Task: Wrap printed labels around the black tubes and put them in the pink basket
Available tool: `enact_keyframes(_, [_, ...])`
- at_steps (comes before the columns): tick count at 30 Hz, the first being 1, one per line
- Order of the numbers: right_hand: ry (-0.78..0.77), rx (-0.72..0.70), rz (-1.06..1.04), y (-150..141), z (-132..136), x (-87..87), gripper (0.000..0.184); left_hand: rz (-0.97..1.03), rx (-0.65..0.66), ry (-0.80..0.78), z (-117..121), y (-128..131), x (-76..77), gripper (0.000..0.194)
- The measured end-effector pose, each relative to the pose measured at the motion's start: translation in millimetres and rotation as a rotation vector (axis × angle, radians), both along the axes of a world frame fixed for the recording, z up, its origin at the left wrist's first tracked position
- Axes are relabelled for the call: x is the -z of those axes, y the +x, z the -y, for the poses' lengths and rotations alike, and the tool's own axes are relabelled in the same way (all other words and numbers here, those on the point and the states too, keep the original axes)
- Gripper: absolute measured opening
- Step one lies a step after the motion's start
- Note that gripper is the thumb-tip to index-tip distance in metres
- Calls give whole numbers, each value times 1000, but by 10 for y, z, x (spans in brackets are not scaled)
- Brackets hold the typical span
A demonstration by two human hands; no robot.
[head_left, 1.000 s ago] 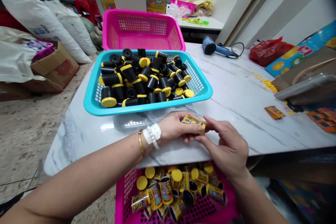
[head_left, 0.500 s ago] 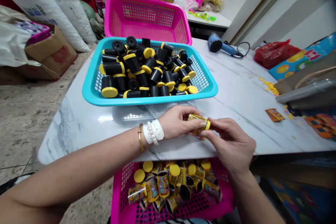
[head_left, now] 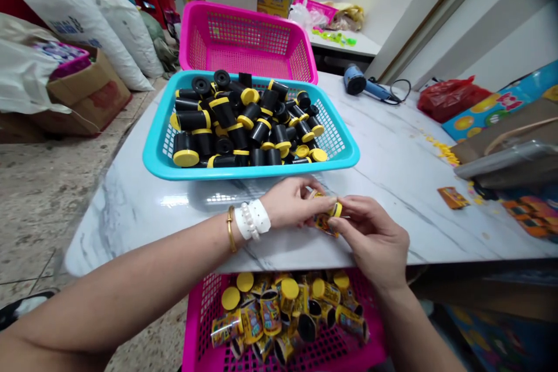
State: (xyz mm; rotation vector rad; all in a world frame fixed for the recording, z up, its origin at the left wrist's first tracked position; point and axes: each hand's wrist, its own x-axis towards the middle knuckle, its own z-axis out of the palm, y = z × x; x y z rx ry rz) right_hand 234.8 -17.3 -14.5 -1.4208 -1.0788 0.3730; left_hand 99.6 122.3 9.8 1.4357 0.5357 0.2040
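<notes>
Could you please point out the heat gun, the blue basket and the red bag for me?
Heat gun (head_left: 354, 79): head view, on its thick round end.
Blue basket (head_left: 250, 173): head view, on its near rim.
Red bag (head_left: 453, 99): head view, on its middle.

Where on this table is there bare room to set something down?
The table is bare right of the turquoise basket, up to the yellow scraps, and between that basket and the left forearm. It's crowded where the left hand and right hand meet at a small cup; the turquoise basket and near pink basket are heaped.
</notes>
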Motion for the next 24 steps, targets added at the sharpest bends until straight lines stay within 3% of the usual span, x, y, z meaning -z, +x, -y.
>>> enact_keyframes(4, [47, -14, 109, 53, -5, 46, 30, 163, -3, 129, 9, -9, 30, 18])
enact_keyframes(8, [1, 34, -105, 20, -35, 69, 24, 300, -39, 459, 60, -31, 15, 9])
enact_keyframes(11, [-49, 33, -283, -36, -72, 43, 24, 426, -18, 597, 70, -53, -30, 10])
enact_keyframes(14, [-44, 22, -310, -63, -102, -20, 28, 447, 9, 586, 51, -78, -81, 17])
enact_keyframes(19, [29, 33, -204, -37, -117, -89, 27, 212, -62, 368, 19, -85, -109, 62])
enact_keyframes(22, [21, -4, -211, -12, -94, -69, 30, 161, -69, 341, 32, -70, -102, 40])
enact_keyframes(24, [-21, -23, -276, 2, -74, -45, 31, 203, -39, 436, 43, -69, -104, 24])
